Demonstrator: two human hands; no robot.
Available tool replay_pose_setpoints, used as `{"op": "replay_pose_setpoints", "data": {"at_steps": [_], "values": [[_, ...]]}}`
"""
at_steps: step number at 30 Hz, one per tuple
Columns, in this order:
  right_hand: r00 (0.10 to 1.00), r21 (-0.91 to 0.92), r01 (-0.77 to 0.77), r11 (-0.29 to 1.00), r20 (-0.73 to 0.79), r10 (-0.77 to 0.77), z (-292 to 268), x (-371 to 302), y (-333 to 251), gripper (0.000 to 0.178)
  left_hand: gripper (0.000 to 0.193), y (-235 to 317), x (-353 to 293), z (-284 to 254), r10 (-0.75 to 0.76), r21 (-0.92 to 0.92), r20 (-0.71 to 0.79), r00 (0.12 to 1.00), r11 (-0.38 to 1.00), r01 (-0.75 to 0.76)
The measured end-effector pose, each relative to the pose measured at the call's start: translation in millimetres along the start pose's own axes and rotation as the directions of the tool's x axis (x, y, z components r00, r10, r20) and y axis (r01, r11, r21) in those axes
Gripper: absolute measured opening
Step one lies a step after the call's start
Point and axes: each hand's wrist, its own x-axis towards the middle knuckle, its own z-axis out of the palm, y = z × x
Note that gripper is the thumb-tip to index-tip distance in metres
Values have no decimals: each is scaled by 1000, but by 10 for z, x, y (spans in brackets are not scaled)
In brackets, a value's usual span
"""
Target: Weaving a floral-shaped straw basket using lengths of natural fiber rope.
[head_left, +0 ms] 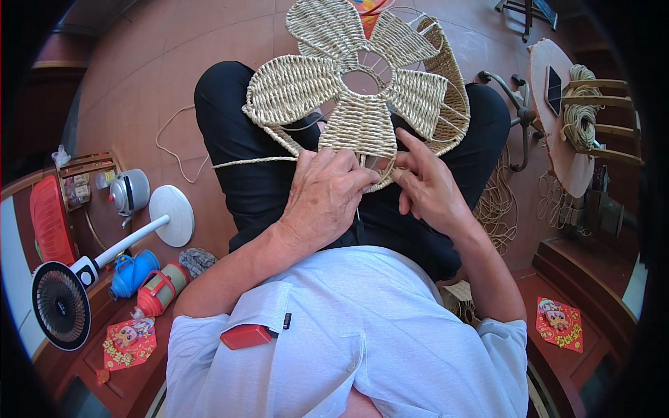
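Observation:
A flower-shaped straw basket (359,125) rests across my lap, its woven petals spread round a central ring hole. Its nearest petal points toward me, with bare wire frame at the tip. My left hand (324,191) is closed on this petal's lower edge, fingers bent over the rim. My right hand (432,182) is at the same petal's right corner; its index finger stretches upward along the weave, while the thumb and another finger close on the rim. A loose straw cord (254,161) runs left from the petal. The fingertips partly hide the wire tip.
To the left stand a white fan (61,305), a metal kettle (130,191), a blue flask (134,274) and a red flask (160,289). On the right, a round board (547,132) bears a phone (553,90) and coiled cord (580,115). Tangled cord (498,202) lies below.

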Motion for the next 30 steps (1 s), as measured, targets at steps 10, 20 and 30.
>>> {"op": "replay_pose_setpoints", "data": {"at_steps": [10,20,30], "values": [[999,-103,-23,994,-30,20,-18,51,-26,72,16,16,-15,-12,-31,-43,-16,999,999,31],[861,-265,232,936,-391,-324,304,-40,242,37,13,-6,3,16,-52,-59,-66,996,997,48],[938,346,249,904,-317,-137,369,-288,335,27,10,-7,14,48,-39,-7,-82,996,999,38]]}}
